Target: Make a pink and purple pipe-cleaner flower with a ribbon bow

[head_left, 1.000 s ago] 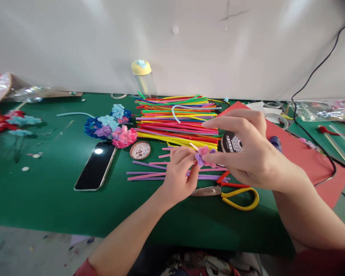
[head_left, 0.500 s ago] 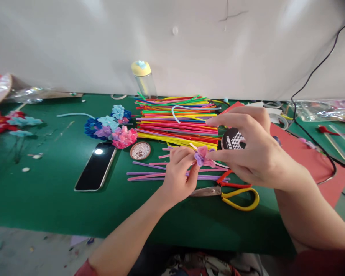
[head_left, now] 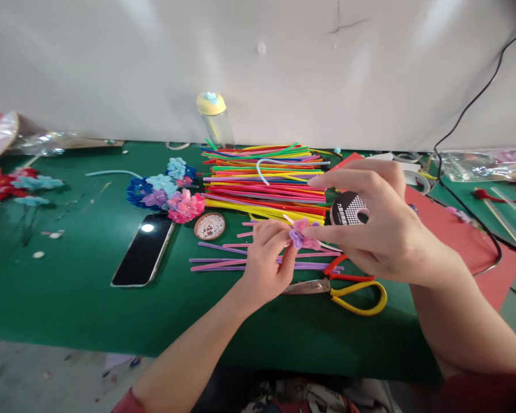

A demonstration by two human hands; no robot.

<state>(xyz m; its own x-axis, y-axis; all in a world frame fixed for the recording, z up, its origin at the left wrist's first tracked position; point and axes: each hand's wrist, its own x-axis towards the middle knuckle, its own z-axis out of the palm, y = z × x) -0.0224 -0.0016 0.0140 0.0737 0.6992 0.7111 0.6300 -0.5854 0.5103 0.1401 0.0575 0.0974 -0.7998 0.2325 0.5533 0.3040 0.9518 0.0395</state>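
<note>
My left hand (head_left: 267, 259) is closed, pinching a small pink and purple pipe-cleaner flower (head_left: 300, 235) from below, above the green table (head_left: 77, 287). My right hand (head_left: 376, 226) pinches the same flower from the right with thumb and a finger, its other fingers raised above it. Beneath the hands lie loose pink and purple pipe cleaners (head_left: 223, 261) and scissors with red and yellow handles (head_left: 348, 289). A black and white spool (head_left: 348, 209) shows behind my right fingers.
A stack of multicoloured pipe cleaners (head_left: 262, 178) lies behind the hands. Finished blue, purple and pink flowers (head_left: 163, 192), a phone (head_left: 144, 248), a small round dish (head_left: 209, 225) and a yellow-capped bottle (head_left: 215, 120) are to the left. Red sheet (head_left: 464, 235) and black cable (head_left: 464, 120) lie right.
Both hands stay on the flower; the right fingers shifted slightly and the flower turned a little between them.
</note>
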